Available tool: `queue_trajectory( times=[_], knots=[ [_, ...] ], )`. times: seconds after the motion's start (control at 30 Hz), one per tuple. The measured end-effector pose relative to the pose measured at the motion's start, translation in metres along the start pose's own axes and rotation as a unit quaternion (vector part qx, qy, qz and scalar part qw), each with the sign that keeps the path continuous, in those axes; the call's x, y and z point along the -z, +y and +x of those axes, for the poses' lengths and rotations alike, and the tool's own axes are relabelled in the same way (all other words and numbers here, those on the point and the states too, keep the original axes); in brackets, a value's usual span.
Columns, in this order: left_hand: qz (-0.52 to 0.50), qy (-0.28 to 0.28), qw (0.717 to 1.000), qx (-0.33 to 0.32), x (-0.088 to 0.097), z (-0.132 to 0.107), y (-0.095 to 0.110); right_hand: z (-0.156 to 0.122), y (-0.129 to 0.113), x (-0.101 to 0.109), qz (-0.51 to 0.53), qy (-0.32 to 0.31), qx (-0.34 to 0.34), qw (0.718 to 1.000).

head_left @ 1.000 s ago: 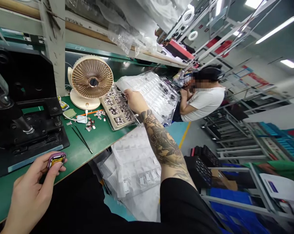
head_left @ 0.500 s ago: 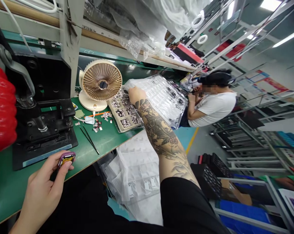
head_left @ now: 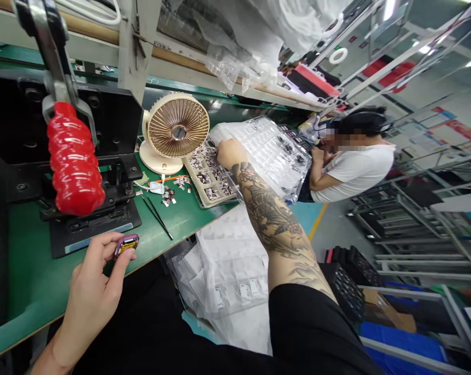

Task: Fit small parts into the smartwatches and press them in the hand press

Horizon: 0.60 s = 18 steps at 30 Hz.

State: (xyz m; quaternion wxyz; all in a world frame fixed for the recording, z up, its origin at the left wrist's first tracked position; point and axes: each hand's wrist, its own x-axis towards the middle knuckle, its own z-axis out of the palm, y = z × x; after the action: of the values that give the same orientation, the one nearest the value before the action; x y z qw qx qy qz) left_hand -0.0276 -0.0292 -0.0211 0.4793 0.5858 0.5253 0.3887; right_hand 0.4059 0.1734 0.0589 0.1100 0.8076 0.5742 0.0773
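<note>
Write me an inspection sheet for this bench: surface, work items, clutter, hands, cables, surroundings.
Surface: green bench top, spills nothing seen.
Work items: purple-framed device; compartment tray filled with small parts.
Clutter: black tweezers and loose small pieces near the desk fan.
Hands: left hand grips the device; right hand is at the tray, fingertips hidden, grip unclear.
Cables: white cable looped at upper left.
Surroundings: red-handled press at left; clear plastic tray beyond the right hand; co-worker in white shirt further along.
</note>
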Motion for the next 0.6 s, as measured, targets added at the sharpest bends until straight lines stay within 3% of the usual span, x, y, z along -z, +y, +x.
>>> queue_trajectory(
  times=[0.17, 0.27, 0.33, 0.4, 0.47, 0.6],
  knots=[
    [0.039, -0.012, 0.997, -0.059, 0.005, 0.004, -0.005, -0.027, 0.01, -0.008, 0.072, 0.083, 0.008, 0.994],
    [0.073, -0.012, 0.992, -0.103, 0.006, 0.007, -0.003, -0.056, 0.003, -0.016, 0.168, 0.193, 0.011, 0.967],
    [0.077, -0.019, 0.989, -0.122, 0.005, 0.009, 0.002, -0.085, -0.016, -0.021, 0.31, 0.285, 0.033, 0.906],
    [0.072, -0.03, 0.989, -0.126, 0.004, 0.011, 0.007, -0.121, -0.047, -0.022, 0.474, 0.321, 0.086, 0.816],
    [0.066, -0.036, 0.99, -0.122, 0.003, 0.013, 0.01, -0.16, -0.085, -0.018, 0.586, 0.273, 0.166, 0.745],
    [0.076, -0.031, 0.989, -0.126, 0.004, 0.014, 0.011, -0.218, -0.148, -0.008, 0.651, 0.161, 0.319, 0.669]
  ],
)
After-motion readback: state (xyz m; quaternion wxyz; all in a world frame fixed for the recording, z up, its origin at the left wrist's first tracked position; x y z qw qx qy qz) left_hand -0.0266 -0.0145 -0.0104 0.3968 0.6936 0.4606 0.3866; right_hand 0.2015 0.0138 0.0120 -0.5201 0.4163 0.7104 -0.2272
